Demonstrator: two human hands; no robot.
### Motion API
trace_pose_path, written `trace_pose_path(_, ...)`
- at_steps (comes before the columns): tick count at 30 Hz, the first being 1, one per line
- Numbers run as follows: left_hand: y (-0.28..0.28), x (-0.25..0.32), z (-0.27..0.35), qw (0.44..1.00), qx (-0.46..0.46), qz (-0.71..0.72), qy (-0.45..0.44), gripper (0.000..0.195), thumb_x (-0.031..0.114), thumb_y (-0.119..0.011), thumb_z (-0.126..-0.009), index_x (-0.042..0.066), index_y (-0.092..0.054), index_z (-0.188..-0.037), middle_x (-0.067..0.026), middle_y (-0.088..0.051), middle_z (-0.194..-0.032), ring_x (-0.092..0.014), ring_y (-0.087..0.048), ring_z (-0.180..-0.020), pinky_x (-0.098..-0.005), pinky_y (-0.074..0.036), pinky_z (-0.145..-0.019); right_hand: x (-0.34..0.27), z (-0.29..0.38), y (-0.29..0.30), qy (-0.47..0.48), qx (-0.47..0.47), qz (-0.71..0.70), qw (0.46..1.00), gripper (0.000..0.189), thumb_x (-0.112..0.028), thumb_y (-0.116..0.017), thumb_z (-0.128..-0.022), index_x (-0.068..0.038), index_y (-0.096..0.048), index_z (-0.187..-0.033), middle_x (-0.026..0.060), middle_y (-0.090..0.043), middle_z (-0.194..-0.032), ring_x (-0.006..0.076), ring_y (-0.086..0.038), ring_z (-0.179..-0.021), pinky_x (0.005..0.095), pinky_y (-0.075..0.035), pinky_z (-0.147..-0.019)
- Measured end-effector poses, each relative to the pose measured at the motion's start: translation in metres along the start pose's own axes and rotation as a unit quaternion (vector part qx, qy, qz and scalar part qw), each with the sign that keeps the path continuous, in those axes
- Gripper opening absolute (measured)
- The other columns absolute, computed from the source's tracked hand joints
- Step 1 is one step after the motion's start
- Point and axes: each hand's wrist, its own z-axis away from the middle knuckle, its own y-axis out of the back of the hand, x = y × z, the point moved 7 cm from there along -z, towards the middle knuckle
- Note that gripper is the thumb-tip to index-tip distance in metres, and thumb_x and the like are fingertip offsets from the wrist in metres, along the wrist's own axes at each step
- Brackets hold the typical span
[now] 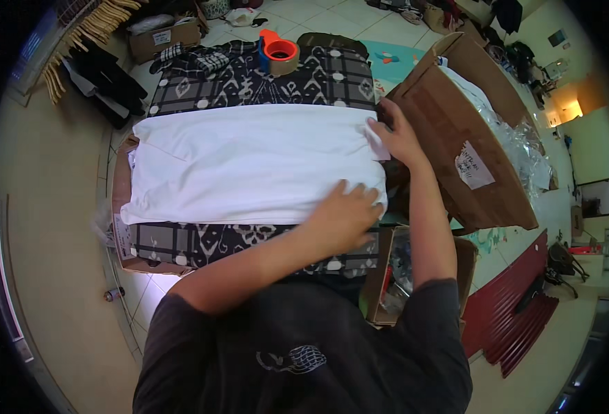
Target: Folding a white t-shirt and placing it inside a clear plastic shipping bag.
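A white cloth point(232, 165), folded into a long rectangle with some creases, lies across a surface covered by a black, grey and white patterned cloth point(180, 248). My left hand point(346, 217), blurred, rests on or just over the near right part of the white cloth, fingers spread. At the far right corner my right hand point(400, 137) has its thumb and fingers around a small pale piece point(378, 145) at the cloth's edge; whether this is a flap of the cloth or a separate piece, I cannot tell. An orange and blue tape dispenser point(279, 54) with a tape roll stands beyond the white cloth.
A large open cardboard box point(439, 129) with clear plastic stands tilted at the right. Another cardboard box point(379, 290) holding plastic is near my right elbow. Crumpled checked fabric point(206, 59) lies at the far left edge. Wooden hangers point(97, 23) hang at the upper left.
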Motion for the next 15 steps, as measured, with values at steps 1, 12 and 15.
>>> trace_pose_path(1,-0.015,0.015,-0.021,1.000,-0.024,-0.010,-0.006,0.046,0.036,-0.087,-0.087,0.008,-0.075,-0.121,-0.0116,-0.065,-0.117,-0.030,-0.064,-0.117,-0.0497,-0.050,-0.095,0.020,-0.013,-0.010,-0.047,-0.039,-0.046,0.997,0.094,-0.048,-0.088,-0.095,-0.004,-0.046,-0.166,0.0226,-0.060,-0.157,0.0342,-0.058,-0.144,0.0448,-0.045,-0.121)
trace_pose_path(12,-0.169,0.037,-0.108,0.817,-0.321,-0.458,0.140,0.033,0.022,-0.070,-0.092,0.000,-0.078,-0.116,-0.0195,-0.064,-0.104,-0.034,-0.061,-0.098,-0.0562,-0.056,-0.065,0.033,-0.033,-0.015,-0.148,-0.244,-0.026,0.958,0.086,-0.054,-0.097,-0.082,0.007,-0.070,-0.137,0.0160,-0.079,-0.121,0.0229,-0.074,-0.107,0.0359,-0.058,-0.096)
trace_pose_path(15,-0.190,0.023,-0.108,0.768,-0.361,-0.509,0.141,0.029,0.021,-0.069,-0.092,-0.001,-0.078,-0.110,-0.0191,-0.066,-0.094,-0.035,-0.064,-0.087,-0.0539,-0.056,-0.059,0.021,-0.037,-0.008,-0.154,-0.249,0.072,0.953,0.072,-0.054,-0.098,-0.079,0.007,-0.080,-0.114,0.0152,-0.081,-0.105,0.0215,-0.076,-0.095,0.0364,-0.059,-0.088)
